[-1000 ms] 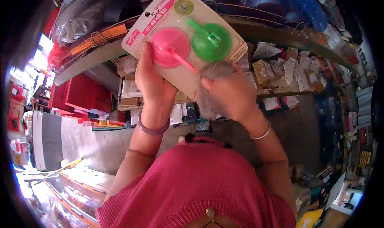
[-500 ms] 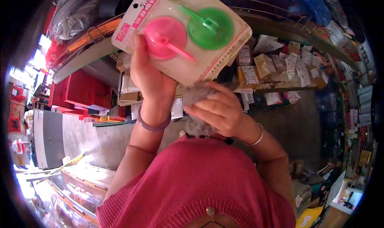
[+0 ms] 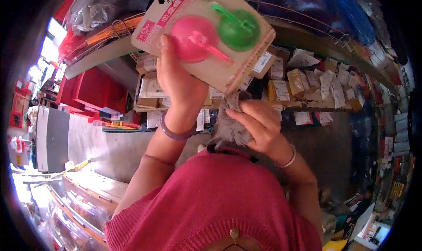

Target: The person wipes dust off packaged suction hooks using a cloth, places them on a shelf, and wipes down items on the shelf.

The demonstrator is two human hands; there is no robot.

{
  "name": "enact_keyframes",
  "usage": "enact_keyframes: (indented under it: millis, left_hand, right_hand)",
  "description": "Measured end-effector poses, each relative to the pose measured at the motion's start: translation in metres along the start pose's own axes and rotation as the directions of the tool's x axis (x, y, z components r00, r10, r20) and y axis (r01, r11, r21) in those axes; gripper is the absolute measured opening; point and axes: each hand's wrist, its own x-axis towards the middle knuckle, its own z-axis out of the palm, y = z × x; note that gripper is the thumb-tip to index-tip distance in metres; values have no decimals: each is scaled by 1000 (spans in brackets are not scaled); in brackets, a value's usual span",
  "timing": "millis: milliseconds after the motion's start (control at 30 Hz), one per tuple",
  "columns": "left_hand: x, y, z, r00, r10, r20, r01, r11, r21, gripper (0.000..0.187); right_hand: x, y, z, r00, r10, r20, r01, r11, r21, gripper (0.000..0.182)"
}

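Note:
My left hand [image 3: 181, 81] holds up a carded pack of suction hooks [image 3: 239, 64] from below, thumb on its front and the other fingers hidden behind it. On the card, one pink suction hook [image 3: 193, 37] and one green suction hook [image 3: 239, 30] sit under clear plastic. My right hand [image 3: 259, 123] is closed on a crumpled grey rag [image 3: 231, 123], just below the card's lowest corner. The rag's upper end comes right up to that corner and its lower part hangs towards my chest.
Behind the hands, a shelf [image 3: 303, 102] bears several small boxes and labelled packets. A red box [image 3: 99, 91] stands at the left. Plastic-wrapped goods [image 3: 94, 13] lie on the upper shelf, and a tall grey cabinet [image 3: 50, 139] stands on the floor further left.
The pack has shifted slightly right and tilted back. My right hand, blurred before, has moved a little right and down, with the rag now pinched near the card's lower corner.

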Motion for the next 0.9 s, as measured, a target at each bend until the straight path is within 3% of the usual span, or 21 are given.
enact_keyframes:
  millis: [33, 133, 200, 233, 267, 300, 400, 433, 533, 633, 733, 833, 900]
  left_hand:
    - [0, -2, 0, 999, 17, -36, -17, 1000, 21, 45]
    - [-19, 7, 7, 999, -12, -48, 31, 903, 428, 50]
    - [-19, 7, -13, 979, -47, 199, -87, 786, 612, 55]
    - [-19, 9, -14, 954, -253, 163, 193, 929, 314, 53]
    - [-16, 12, -13, 876, -439, 201, 453, 891, -28, 52]
    - [-18, 15, -4, 881, -438, 177, 457, 886, -81, 55]
    - [-15, 14, 1, 955, -193, 226, 178, 980, 86, 53]
    - [-11, 11, -3, 971, -124, 203, 114, 992, 62, 54]
    - [-10, 17, -3, 935, -156, 319, 219, 960, -173, 53]
    - [-18, 8, -7, 939, -231, 256, 220, 973, 70, 55]
    - [-18, 16, -5, 925, -288, 246, 297, 955, 3, 56]
    - [-14, 12, -8, 919, -323, 225, 356, 926, -127, 51]
    - [-10, 12, -9, 939, -254, 231, 292, 945, -148, 50]
  right_hand:
    - [5, -4, -2, 998, 56, 2, -56, 998, 35, 43]
    - [44, -14, -2, 997, -33, -76, 21, 987, -157, 45]
    - [60, -14, 10, 997, -73, -40, 63, 977, -203, 45]
    - [63, -12, 13, 996, -93, -4, 90, 975, -205, 44]
    - [64, -11, 12, 996, -90, 23, 93, 974, -209, 43]
    - [61, -12, 9, 995, -85, 53, 94, 974, -207, 43]
    - [40, -11, 6, 989, -79, 125, 113, 952, -285, 46]
    - [34, -9, 7, 987, -81, 139, 123, 935, -331, 48]
    - [27, -8, 12, 986, -41, 163, 93, 941, -327, 48]
    - [49, -11, 15, 995, -70, 74, 89, 952, -293, 47]
    - [58, -18, 13, 996, -61, 64, 75, 967, -245, 39]
    - [45, -12, 11, 988, -72, 134, 111, 943, -315, 44]
    - [32, -8, 8, 989, -49, 138, 79, 972, -221, 41]
